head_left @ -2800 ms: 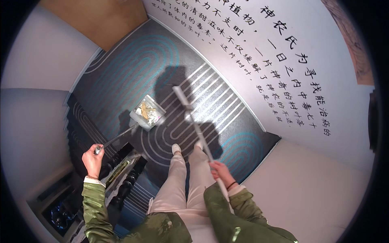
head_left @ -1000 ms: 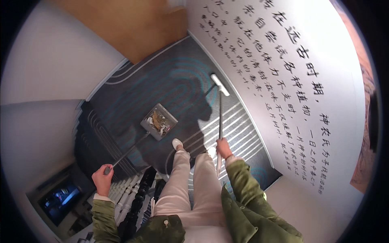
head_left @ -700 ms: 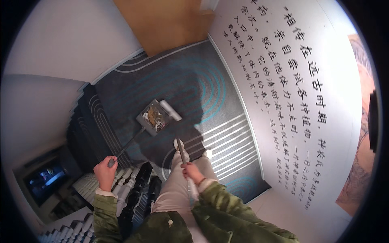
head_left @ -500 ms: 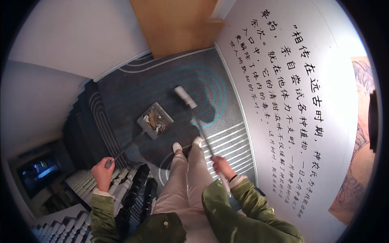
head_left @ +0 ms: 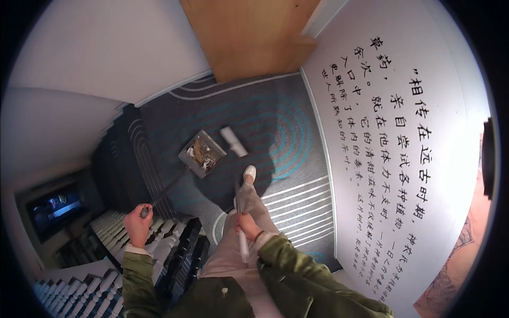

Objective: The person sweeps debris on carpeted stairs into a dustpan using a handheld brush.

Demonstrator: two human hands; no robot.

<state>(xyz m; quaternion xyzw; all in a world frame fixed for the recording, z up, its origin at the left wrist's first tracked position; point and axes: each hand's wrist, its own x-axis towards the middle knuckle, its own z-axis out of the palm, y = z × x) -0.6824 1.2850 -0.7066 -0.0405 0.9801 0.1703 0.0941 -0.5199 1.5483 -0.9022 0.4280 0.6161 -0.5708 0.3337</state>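
My left hand (head_left: 139, 225) is closed round the end of a dark long handle, which slopes down to a grey dustpan (head_left: 202, 172) on the carpet. Dry leaves and paper-like scraps (head_left: 200, 152) lie inside the pan. In front of my legs, my right hand (head_left: 247, 226) grips the pale upper part of a broom handle. The white broom head (head_left: 233, 141), slightly blurred, is on or just above the carpet, close by the pan's right side. Part of the broom's shaft is smeared by motion.
Dark patterned carpet (head_left: 254, 114) covers the landing. Stairs (head_left: 119, 153) drop away at the left, beside white balusters (head_left: 124, 228) and a black rail (head_left: 183, 244). A white wall with writing (head_left: 366, 132) stands at the right, a wooden panel (head_left: 249, 40) ahead. My shoe (head_left: 249, 173) is near the broom.
My right hand has moved left, and the broom head has come closer to the dustpan. One foot has stepped forward. My left hand still holds the dustpan handle.
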